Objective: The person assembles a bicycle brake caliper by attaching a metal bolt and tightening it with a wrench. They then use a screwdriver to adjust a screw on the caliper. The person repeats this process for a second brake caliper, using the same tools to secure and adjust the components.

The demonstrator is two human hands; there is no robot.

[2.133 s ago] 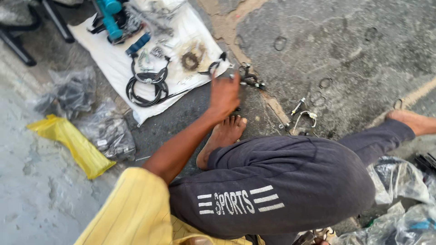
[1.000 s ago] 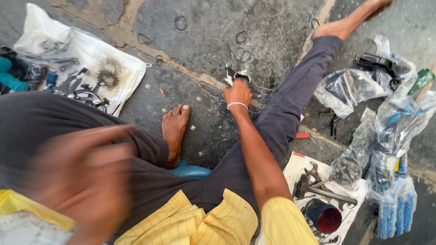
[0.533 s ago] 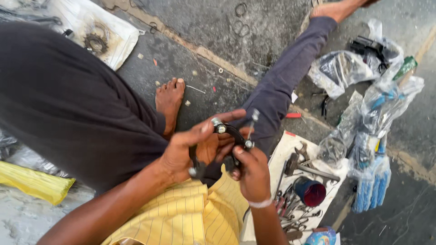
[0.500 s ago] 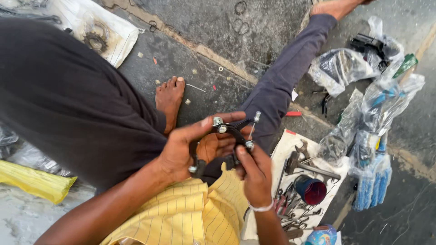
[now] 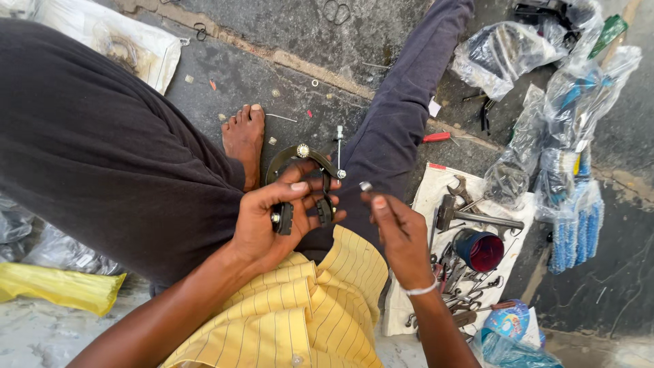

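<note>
Brake caliper (image 5: 303,184) gripped in left hand (image 5: 272,221), thumb across arm. Right hand (image 5: 402,235) pinching small nut (image 5: 366,185); judge: steady caliper, align nut squarely before threading.

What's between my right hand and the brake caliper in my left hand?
In the head view, a small silver nut at the right hand fingertips, then a bare gap over the dark trouser leg to the brake caliper.

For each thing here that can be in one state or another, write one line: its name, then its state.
left hand: closed around the brake caliper
brake caliper: held up off the ground, arms hanging down
right hand: fingertips pinching a small metal nut
red cup: upright, open
hammer: lying flat on the white sheet
clear plastic bags: crumpled, holding parts
</note>
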